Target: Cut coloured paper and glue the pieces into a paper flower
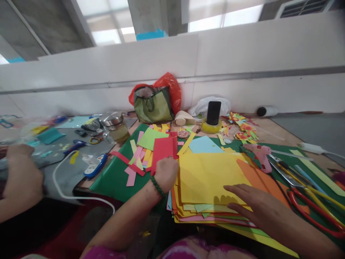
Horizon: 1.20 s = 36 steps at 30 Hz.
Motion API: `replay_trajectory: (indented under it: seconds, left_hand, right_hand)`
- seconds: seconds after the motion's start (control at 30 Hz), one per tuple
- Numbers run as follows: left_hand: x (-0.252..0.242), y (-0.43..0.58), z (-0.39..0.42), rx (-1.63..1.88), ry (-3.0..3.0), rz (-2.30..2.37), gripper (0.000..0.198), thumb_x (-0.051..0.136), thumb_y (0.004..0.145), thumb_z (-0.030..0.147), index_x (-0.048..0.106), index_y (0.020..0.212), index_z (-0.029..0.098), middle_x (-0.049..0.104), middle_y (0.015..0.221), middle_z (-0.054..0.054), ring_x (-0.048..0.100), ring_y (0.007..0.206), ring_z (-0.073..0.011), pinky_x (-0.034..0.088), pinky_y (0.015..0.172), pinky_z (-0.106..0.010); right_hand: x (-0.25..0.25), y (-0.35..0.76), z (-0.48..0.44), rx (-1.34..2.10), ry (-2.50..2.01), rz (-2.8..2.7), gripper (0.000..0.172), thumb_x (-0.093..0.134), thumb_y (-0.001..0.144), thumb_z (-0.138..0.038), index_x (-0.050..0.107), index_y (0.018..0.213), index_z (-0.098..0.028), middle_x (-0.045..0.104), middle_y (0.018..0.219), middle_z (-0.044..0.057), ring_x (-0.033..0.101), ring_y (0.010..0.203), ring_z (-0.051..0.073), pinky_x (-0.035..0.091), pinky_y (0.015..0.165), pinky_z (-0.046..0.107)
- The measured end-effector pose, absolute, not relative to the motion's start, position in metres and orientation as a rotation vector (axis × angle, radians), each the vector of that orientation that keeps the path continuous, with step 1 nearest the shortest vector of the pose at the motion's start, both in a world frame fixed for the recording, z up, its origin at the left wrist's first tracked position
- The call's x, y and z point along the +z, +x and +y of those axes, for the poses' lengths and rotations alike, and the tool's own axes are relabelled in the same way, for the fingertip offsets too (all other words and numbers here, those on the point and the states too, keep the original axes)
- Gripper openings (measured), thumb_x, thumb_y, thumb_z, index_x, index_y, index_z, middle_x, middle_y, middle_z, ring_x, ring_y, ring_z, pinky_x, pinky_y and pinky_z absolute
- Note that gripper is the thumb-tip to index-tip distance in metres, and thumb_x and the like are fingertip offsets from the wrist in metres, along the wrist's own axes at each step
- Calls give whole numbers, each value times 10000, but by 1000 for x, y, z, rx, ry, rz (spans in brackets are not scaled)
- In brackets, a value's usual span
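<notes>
Head view: a yellow paper (207, 176) lies on top of a thick pile of colored paper (194, 217). The right hand (254, 201) is flat over the yellow paper's lower right part, fingers straight and a little apart. The left hand (166, 174) is curled up by the pile's left edge, near a red paper (161, 148); I can't tell if its fingers pinch anything. A pink glue gun (262, 155) lies to the right.
</notes>
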<state>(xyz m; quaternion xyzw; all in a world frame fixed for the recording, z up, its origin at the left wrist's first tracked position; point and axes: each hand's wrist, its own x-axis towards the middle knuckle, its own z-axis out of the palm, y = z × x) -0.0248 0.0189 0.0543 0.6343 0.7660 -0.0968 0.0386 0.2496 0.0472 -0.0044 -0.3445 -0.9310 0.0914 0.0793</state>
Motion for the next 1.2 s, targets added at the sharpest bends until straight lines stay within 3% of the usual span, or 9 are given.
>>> replay_trajectory:
  seconds: [0.23,0.37,0.47,0.6,0.7,0.93,1.0,1.1,1.2]
  left_hand:
    - [36,5,26,-200,2171,2161,373,380,848,-16,676,1067,36,661,1013,-251,671,944,-287,529,687,-332]
    - [47,-21,37,-170,2234,1982,257,579,859,261,684,1085,197,681,1081,-155,658,986,-264,504,781,-326]
    - [58,-71,54,-141,2161,2168,408,587,845,416,623,1195,212,647,1192,-135,586,1127,-292,457,902,-357]
    - [52,-132,79,-282,1947,2384,815,727,678,505,457,1376,182,510,1355,-221,439,1285,-378,380,1000,-465]
    - [31,-147,89,-234,1815,2389,896,644,684,653,390,1418,208,532,1342,-208,475,1254,-374,376,992,-487]
    - [12,-151,92,-137,1817,2449,479,393,905,500,663,1091,151,670,1121,-171,605,1070,-307,429,904,-407]
    - [15,-155,91,-76,1802,2519,506,400,891,552,683,1054,165,653,1148,-173,583,1099,-314,427,907,-399]
    - [16,-162,91,112,1638,2836,636,471,829,636,586,1226,153,542,1312,-219,487,1218,-361,398,957,-432]
    - [14,-170,92,200,1468,2937,741,619,766,545,440,1349,124,544,1309,-232,486,1213,-371,395,959,-456]
  right_hand:
    - [14,231,52,327,-888,-2830,427,455,922,-495,678,1187,-244,730,1064,115,711,926,273,590,779,400]
    - [28,221,58,344,-893,-2880,409,470,909,-468,686,1170,-240,731,1057,119,709,912,284,585,765,409]
    - [40,212,70,359,-843,-2943,422,468,912,-458,661,1208,-228,713,1114,115,694,963,289,567,817,428]
    - [55,180,88,365,-750,-2988,384,502,907,-430,668,1174,-210,688,1166,122,666,1038,284,531,889,413]
    - [63,147,97,353,-706,-3044,353,529,906,-392,669,1150,-179,685,1156,136,659,1041,287,516,889,402]
    - [64,96,114,274,-612,-3195,322,526,924,-380,655,1144,-183,698,1103,119,656,998,272,492,805,342]
    - [61,86,122,268,-614,-3232,330,521,927,-388,654,1139,-174,696,1099,122,650,1000,272,484,798,333]
    - [53,66,136,328,-656,-3209,358,531,917,-395,652,1146,-148,673,1116,149,638,1004,287,479,794,342]
    - [41,44,151,456,-722,-3121,361,589,876,-370,662,1127,-122,648,1124,176,625,1003,308,483,782,353]
